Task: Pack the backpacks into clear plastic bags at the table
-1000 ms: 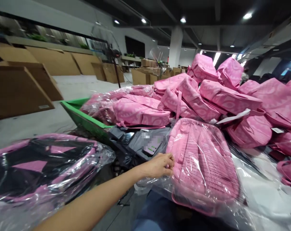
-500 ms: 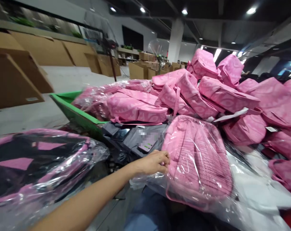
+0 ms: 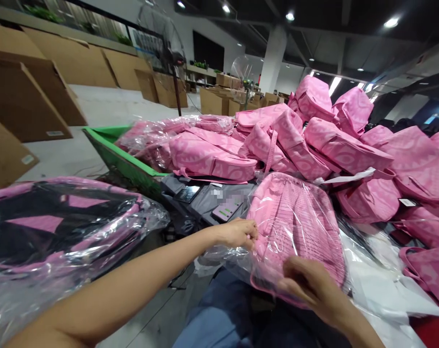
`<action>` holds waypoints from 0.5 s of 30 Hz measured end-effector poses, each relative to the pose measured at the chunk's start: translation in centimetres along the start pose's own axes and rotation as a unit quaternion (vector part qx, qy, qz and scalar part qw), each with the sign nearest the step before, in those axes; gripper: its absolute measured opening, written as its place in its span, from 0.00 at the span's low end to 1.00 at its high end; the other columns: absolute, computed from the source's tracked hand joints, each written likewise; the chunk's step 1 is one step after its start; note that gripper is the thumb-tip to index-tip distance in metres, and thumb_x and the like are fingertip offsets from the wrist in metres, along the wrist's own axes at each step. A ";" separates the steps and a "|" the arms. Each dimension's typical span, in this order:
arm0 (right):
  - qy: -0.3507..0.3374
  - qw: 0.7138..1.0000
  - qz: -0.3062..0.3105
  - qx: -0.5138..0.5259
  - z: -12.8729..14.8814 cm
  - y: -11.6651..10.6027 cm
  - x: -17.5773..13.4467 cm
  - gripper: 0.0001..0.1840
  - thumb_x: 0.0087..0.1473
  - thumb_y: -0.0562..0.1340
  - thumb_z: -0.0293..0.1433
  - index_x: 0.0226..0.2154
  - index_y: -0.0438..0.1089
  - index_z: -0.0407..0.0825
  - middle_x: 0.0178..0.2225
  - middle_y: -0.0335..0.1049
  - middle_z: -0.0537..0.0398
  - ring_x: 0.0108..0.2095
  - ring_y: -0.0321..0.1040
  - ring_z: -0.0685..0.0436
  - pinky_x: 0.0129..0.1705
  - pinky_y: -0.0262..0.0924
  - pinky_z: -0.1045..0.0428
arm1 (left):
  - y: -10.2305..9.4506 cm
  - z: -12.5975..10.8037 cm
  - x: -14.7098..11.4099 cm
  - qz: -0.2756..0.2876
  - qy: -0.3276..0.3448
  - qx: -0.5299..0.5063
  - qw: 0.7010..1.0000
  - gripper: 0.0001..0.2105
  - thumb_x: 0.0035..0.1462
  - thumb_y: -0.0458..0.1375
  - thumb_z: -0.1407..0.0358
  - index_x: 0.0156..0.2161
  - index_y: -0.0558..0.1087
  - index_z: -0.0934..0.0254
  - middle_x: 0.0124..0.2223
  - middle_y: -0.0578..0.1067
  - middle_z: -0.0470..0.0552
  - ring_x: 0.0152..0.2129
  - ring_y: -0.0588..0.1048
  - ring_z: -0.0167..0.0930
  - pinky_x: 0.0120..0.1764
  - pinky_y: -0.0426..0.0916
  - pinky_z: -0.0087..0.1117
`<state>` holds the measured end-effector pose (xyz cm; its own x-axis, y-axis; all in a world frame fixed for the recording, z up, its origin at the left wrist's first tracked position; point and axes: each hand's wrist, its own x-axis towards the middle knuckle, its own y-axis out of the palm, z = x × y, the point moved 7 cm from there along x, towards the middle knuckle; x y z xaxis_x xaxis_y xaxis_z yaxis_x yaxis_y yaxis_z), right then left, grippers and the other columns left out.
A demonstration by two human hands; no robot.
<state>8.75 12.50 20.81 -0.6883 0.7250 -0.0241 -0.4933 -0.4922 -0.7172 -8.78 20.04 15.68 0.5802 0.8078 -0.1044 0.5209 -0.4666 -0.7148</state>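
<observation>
A pink backpack [image 3: 295,232] in a clear plastic bag [image 3: 228,261] lies in front of me, its ribbed back panel facing up. My left hand [image 3: 239,233] is closed in a pinch on the plastic at the backpack's left edge. Over the lower part of the bag hovers my right hand [image 3: 310,285], slightly blurred; its fingers are loosely curled, the thumb stands apart, and I see nothing held in it. Just beyond my left hand, a phone [image 3: 226,209] with a lit screen rests on grey fabric [image 3: 205,200].
Pink backpacks [image 3: 346,145] are heaped behind and to the right. A green-rimmed bin [image 3: 107,145] holds bagged ones. Another bagged pink-and-black item [image 3: 63,227] lies at left. White plastic sheets [image 3: 382,280] spread at right. Cardboard boxes [image 3: 27,92] and a fan [image 3: 174,58] stand beyond.
My right hand has come into view from the lower right, over the bagged backpack. My left hand keeps its pinch on the plastic. The view has shifted slightly.
</observation>
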 end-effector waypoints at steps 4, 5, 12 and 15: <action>0.027 0.956 0.094 -0.275 -0.2 0.0 7.9 0.09 0.61 0.65 0.31 0.31 0.65 0.50 0.23 0.66 0.62 0.23 0.56 0.51 0.29 0.41 0.52 | -0.1 0.0 -0.1 0.000 -0.007 0.009 1.000 0.04 0.51 0.64 0.67 0.27 0.74 0.63 0.39 0.74 0.43 0.39 0.72 0.31 0.43 0.61 0.27; 0.038 0.951 0.088 -0.294 -0.8 -0.6 8.8 0.08 0.59 0.67 0.32 0.34 0.66 0.50 0.25 0.68 0.62 0.24 0.59 0.50 0.29 0.41 0.52 | -0.1 0.0 -0.2 0.001 -0.008 0.009 1.000 0.03 0.51 0.64 0.67 0.29 0.75 0.62 0.40 0.74 0.44 0.38 0.72 0.31 0.42 0.62 0.27; 0.032 0.916 -0.122 -0.382 -1.4 -5.2 5.5 0.08 0.60 0.64 0.30 0.33 0.63 0.50 0.25 0.70 0.58 0.23 0.64 0.47 0.26 0.45 0.54 | 0.0 0.3 -0.3 0.015 0.016 0.012 1.000 0.03 0.53 0.64 0.66 0.31 0.77 0.63 0.39 0.75 0.44 0.37 0.73 0.30 0.44 0.62 0.26; -0.151 0.918 -0.146 -0.335 1.5 -0.7 3.3 0.06 0.60 0.62 0.31 0.32 0.63 0.52 0.26 0.70 0.59 0.24 0.67 0.47 0.25 0.54 0.54 | -0.3 -0.4 -0.5 0.019 0.017 0.031 0.999 0.03 0.55 0.65 0.66 0.32 0.77 0.63 0.40 0.76 0.44 0.37 0.74 0.29 0.43 0.63 0.26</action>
<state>6.00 14.54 22.27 -0.7452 0.5618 0.3592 -0.3121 0.1822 -0.9324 -8.95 19.63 16.18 0.6208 0.7763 -0.1090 0.4592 -0.4728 -0.7520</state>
